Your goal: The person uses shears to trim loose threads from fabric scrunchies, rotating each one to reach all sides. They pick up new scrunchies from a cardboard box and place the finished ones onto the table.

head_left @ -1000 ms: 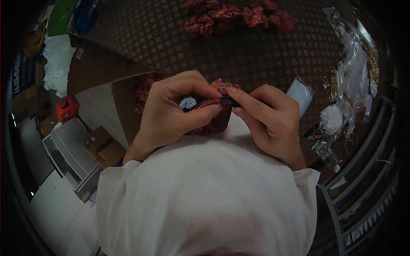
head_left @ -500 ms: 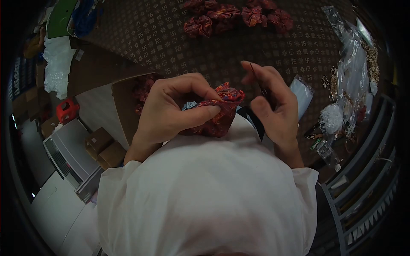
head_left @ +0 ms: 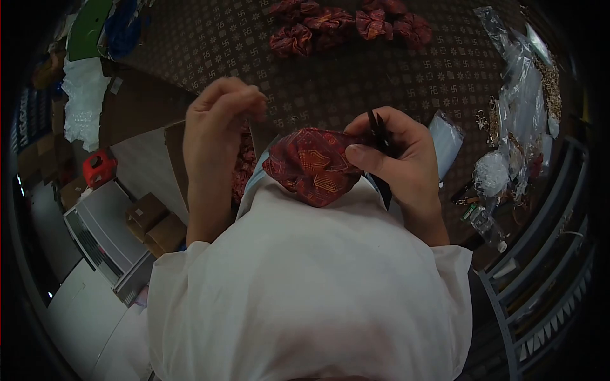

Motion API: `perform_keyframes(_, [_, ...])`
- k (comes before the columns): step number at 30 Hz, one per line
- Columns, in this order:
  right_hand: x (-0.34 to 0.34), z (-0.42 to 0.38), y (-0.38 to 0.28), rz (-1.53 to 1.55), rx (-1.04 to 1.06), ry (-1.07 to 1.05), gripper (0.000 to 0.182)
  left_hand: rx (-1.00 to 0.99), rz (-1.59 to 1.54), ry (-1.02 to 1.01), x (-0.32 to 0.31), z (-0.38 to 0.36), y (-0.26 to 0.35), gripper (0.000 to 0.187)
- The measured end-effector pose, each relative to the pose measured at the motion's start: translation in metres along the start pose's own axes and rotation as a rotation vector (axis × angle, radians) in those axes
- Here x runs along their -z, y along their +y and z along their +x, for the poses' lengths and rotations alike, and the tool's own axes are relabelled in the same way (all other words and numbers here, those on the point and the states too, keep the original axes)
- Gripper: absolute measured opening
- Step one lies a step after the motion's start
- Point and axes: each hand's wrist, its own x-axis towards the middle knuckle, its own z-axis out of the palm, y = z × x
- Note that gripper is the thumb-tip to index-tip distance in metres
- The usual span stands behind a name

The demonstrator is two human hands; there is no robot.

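Holding the red patterned cloth (head_left: pixel 311 166) by its right-hand edge, your right hand (head_left: pixel 406 155) was the nearer of the two, and the only one in contact: thumb and fingers closed on the edge. The same hand carried a dark two-bladed tool (head_left: pixel 378 130), tips upward, just beside the pinch and not pointed into the cloth

Lie of the cloth: left of those gripping fingers and a little lower, puffed and rounded, only slightly longer than wide, its longer axis running roughly sideways from the pinch. Its lower edge sat against your white shirt (head_left: pixel 305 273). Its left end had no hand on it

Your left hand (head_left: pixel 213 120) was up and to the left, apart from the cloth, fingers curled in towards the thumb. Blur there; you could not tell from this view whether anything fine was held between them. From those fingertips the cloth lay down and to the right, with a gap between

Round about: bunched red pieces (head_left: pixel 292 40) lay on the patterned surface (head_left: pixel 254 44) beyond, well apart from both hands; more red cloth (head_left: pixel 246 159) showed just right of your left wrist
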Motion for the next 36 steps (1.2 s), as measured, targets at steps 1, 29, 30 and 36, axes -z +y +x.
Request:
perform_keyframes(1, [0.000, 0.000, -0.001, -0.011, -0.007, 0.016, 0.018, -0.074, 0.029, 0.101, 0.006, 0.001, 0.001, 0.015])
perform_keyframes(29, [-0.006, -0.008, 0.000, -1.017, 0.832, 0.090, 0.042, 0.245, 0.077, -0.195, -0.041, -0.027, 0.010, 0.013])
perform_keyframes(30, [-0.005, -0.007, 0.001, -1.018, 0.832, 0.091, 0.042, 0.259, 0.068, -0.193, -0.042, -0.027, 0.011, 0.014])
perform_keyframes(36, [-0.003, -0.003, 0.005, -1.034, 0.837, 0.112, 0.041, 0.282, 0.009, -0.204, -0.041, -0.026, 0.011, 0.013])
